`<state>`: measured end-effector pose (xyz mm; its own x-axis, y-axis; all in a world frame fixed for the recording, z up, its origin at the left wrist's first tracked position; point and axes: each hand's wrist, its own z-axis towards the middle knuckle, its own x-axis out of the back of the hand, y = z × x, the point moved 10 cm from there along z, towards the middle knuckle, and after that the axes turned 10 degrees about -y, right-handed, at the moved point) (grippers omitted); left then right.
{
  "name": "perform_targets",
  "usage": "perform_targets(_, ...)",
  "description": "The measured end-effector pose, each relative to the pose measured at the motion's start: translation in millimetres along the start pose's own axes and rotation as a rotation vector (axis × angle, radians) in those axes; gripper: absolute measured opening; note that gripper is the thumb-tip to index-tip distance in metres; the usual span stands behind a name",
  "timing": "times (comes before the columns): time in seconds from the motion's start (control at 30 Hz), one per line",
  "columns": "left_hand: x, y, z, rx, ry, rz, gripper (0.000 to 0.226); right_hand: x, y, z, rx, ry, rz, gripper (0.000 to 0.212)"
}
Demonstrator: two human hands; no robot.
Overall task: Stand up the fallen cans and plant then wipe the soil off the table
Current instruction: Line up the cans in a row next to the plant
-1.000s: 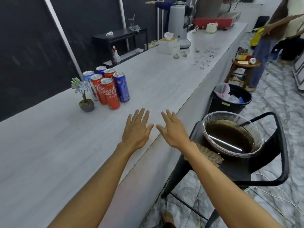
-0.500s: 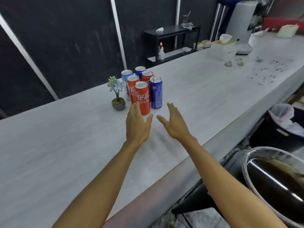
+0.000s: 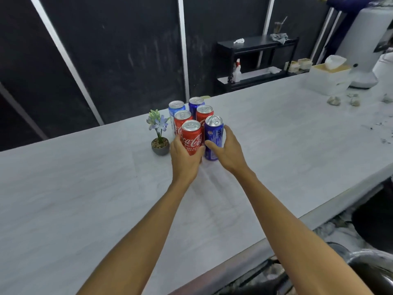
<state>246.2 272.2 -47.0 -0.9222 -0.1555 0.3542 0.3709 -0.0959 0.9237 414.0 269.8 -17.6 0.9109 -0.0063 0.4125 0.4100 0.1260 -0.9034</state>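
Several drink cans stand upright in a tight cluster on the pale table [image 3: 85, 199]. My left hand [image 3: 184, 160] wraps around the front red cola can [image 3: 191, 137]. My right hand [image 3: 226, 150] grips the dark blue can [image 3: 213, 135] beside it, which leans slightly. Behind them stand two more red cans [image 3: 182, 120] and two blue cans [image 3: 196, 104]. A small potted plant [image 3: 160, 136] with pale blue flowers stands upright in a grey pot just left of the cans. Dark soil specks [image 3: 380, 128] lie scattered on the table far right.
A white tissue box [image 3: 328, 78] and crumpled tissue bits [image 3: 333, 101] sit at the far right of the table, beside a large white machine [image 3: 361, 50]. A black shelf [image 3: 255, 60] stands behind the table. A dark bowl [image 3: 374, 271] shows at the lower right, below the table edge.
The view has turned left and closer to the cans. Both hands reached forward from open above the table and closed on the two front cans.
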Motion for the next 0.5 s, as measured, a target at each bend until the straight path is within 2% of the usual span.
perform_targets(0.33, 0.9, -3.6, 18.2, 0.031, 0.073, -0.002, 0.085, -6.6, 16.6, 38.0, -0.009, -0.021, 0.051, 0.073)
perform_targets(0.5, 2.1, -2.4, 18.1, 0.017, -0.004, 0.011, 0.081, -8.3, 22.7, 40.4, -0.020, 0.019, 0.083, 0.069)
